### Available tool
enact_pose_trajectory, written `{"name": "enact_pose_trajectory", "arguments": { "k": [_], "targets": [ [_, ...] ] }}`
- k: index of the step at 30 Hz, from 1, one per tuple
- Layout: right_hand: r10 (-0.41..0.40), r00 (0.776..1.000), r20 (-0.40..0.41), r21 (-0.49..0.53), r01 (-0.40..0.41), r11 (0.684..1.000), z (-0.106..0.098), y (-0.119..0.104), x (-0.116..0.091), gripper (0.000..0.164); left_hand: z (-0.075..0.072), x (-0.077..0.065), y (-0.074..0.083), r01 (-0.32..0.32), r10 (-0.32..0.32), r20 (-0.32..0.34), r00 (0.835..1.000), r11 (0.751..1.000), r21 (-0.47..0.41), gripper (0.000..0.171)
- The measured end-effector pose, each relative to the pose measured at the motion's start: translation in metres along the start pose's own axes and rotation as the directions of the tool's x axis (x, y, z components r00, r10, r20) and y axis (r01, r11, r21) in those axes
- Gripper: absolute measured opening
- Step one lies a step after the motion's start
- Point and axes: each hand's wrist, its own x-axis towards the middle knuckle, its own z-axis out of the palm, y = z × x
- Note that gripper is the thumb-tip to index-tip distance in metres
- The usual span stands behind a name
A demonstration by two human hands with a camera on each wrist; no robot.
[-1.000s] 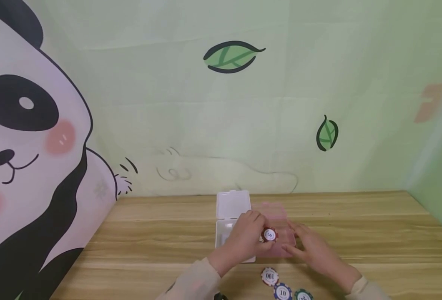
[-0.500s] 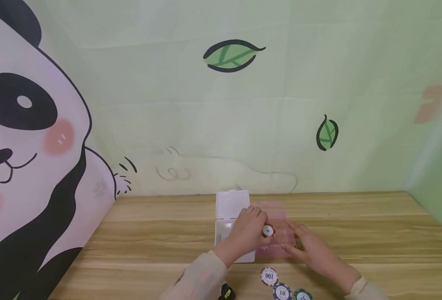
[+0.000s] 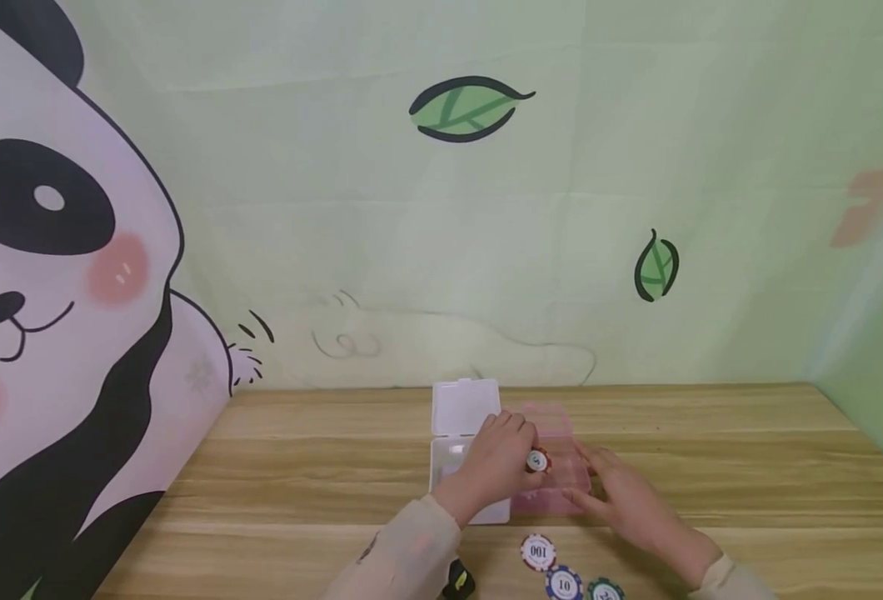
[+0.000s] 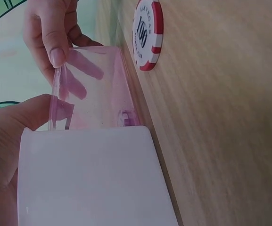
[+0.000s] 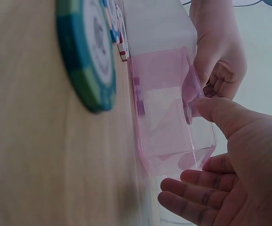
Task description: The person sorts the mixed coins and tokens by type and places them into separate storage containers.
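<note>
A red-and-white poker chip (image 3: 538, 461) marked 5 is pinched in my left hand (image 3: 490, 461), above the pink see-through plastic box (image 5: 161, 129). The box's lid (image 3: 550, 419) is raised at the back. My right hand (image 3: 629, 500) holds the right end of this box, its thumb at the front rim and its fingers along the end wall. Left of the pink box, touching it, stands a white plastic box (image 4: 91, 176) with its lid (image 3: 466, 408) folded back. My left hand and forearm hide part of the white box's inside.
Nearer the front edge lie a chip (image 3: 538, 552) marked 100 with a red-and-white rim, a blue chip (image 3: 564, 585) marked 10 and a green chip (image 5: 91, 56). A black item (image 3: 458, 579) shows beside my left sleeve. A panda-print cloth (image 3: 441, 250) hangs behind the wooden table (image 3: 711, 442).
My left hand has drawn the chip slightly back, away from me, and the chip now shows smaller and tilted between the fingers. My right hand has stayed at the pink box.
</note>
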Motion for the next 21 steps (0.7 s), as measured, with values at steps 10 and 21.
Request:
{"name": "enact_pose_trajectory", "arguments": {
  "k": [10, 21],
  "targets": [
    [0.004, 1.000, -0.008, -0.018, -0.004, 1.000, 0.0010, -0.0003, 0.0003, 0.071, 0.0006, 0.0018, -0.0016, -0.001, 0.001, 0.021, 1.000, 1.000, -0.016, 0.033],
    [0.004, 1.000, -0.004, -0.019, -0.004, 1.000, 0.0008, -0.0017, -0.0004, 0.070, -0.0024, -0.0001, -0.0021, -0.009, 0.010, 0.018, 1.000, 1.000, -0.018, 0.033]
  ]
}}
